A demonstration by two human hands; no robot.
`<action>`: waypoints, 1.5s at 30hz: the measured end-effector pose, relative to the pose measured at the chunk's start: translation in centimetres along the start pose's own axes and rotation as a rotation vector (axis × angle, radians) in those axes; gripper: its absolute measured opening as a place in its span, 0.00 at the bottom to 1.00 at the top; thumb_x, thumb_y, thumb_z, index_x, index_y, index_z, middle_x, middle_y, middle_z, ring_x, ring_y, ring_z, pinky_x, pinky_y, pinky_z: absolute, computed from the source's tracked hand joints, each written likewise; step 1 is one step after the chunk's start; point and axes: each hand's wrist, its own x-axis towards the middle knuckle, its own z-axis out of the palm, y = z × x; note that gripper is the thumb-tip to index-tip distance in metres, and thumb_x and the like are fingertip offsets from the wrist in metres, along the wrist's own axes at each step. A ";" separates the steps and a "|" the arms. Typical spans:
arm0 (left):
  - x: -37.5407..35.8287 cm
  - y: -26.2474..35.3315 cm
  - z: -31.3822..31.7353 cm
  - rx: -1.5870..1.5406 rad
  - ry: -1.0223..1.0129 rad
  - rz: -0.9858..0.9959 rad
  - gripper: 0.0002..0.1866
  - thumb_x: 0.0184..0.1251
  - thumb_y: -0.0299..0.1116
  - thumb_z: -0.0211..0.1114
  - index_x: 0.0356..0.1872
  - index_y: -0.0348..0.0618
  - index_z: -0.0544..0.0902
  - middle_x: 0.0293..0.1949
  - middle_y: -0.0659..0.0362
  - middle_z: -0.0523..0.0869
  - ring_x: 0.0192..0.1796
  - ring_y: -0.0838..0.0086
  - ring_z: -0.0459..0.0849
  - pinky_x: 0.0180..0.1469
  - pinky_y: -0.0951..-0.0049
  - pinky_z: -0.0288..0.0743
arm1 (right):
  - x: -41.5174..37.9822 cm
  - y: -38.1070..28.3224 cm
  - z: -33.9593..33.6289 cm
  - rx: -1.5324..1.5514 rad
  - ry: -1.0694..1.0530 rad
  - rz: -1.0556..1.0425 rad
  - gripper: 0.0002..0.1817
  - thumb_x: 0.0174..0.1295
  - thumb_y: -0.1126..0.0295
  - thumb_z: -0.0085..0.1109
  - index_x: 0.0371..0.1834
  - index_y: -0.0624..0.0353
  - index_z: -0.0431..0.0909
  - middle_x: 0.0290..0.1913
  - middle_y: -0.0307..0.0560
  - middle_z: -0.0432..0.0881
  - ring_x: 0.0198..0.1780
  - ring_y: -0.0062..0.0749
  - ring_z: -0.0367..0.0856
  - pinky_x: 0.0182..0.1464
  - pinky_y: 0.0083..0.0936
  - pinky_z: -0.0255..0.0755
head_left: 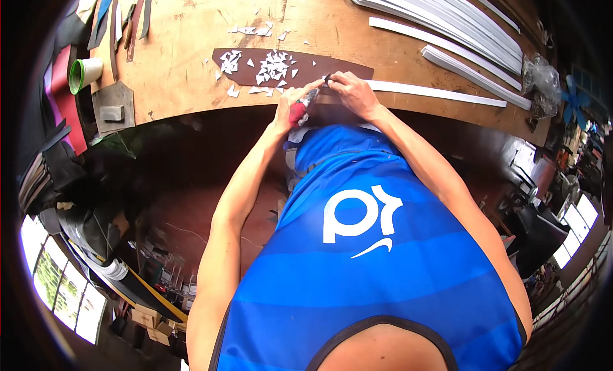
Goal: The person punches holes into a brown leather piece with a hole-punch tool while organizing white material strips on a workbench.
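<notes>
At the near edge of the workbench, my left hand (295, 106) is closed, its fingertips meeting those of my right hand. Against its palm shows a red and whitish-grey bundle (298, 112), whose kind I cannot make out. My right hand (355, 94) pinches a small dark piece (327, 79), perhaps a blade. A long white strip (434, 95) runs rightward from behind my right hand; its left end is hidden by the fingers. Just beyond both hands lies a brown flat sheet (310, 67), with many small white triangular cut pieces (275, 66) scattered on it.
A stack of long white strips (440, 23) lies at the back right of the wooden workbench (185, 58). More loose strips (472, 75) lie nearer. A green-rimmed cup (86, 75), a block on a plate (113, 113) and dark material strips are on the left. Crumpled clear plastic (543, 80) is at the right end.
</notes>
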 end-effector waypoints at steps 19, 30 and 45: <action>0.1 2.5 -2.0 -0.161 0.181 -0.102 0.14 0.76 0.32 0.63 0.58 0.41 0.84 0.26 0.60 0.81 0.27 0.81 0.74 0.31 0.75 0.69 | 0.6 0.3 -0.7 -0.095 -0.094 -0.078 0.12 0.60 0.72 0.57 0.46 0.55 0.83 0.51 0.42 0.78 0.48 0.38 0.79 0.49 0.31 0.80; -2.1 5.2 2.3 -0.137 0.524 -0.309 0.14 0.72 0.27 0.65 0.56 0.39 0.85 0.32 0.61 0.85 0.33 0.83 0.78 0.38 0.79 0.75 | 1.4 3.3 -2.3 -0.149 -0.204 -0.413 0.18 0.57 0.71 0.58 0.53 0.56 0.82 0.62 0.37 0.78 0.57 0.33 0.76 0.60 0.29 0.72; 1.7 10.5 12.2 -0.385 1.109 -0.580 0.18 0.80 0.30 0.57 0.67 0.40 0.75 0.29 0.69 0.75 0.28 0.88 0.70 0.33 0.84 0.67 | 4.8 6.3 -2.9 -0.099 -0.339 -0.725 0.19 0.56 0.65 0.61 0.52 0.53 0.84 0.62 0.34 0.77 0.57 0.32 0.75 0.59 0.33 0.70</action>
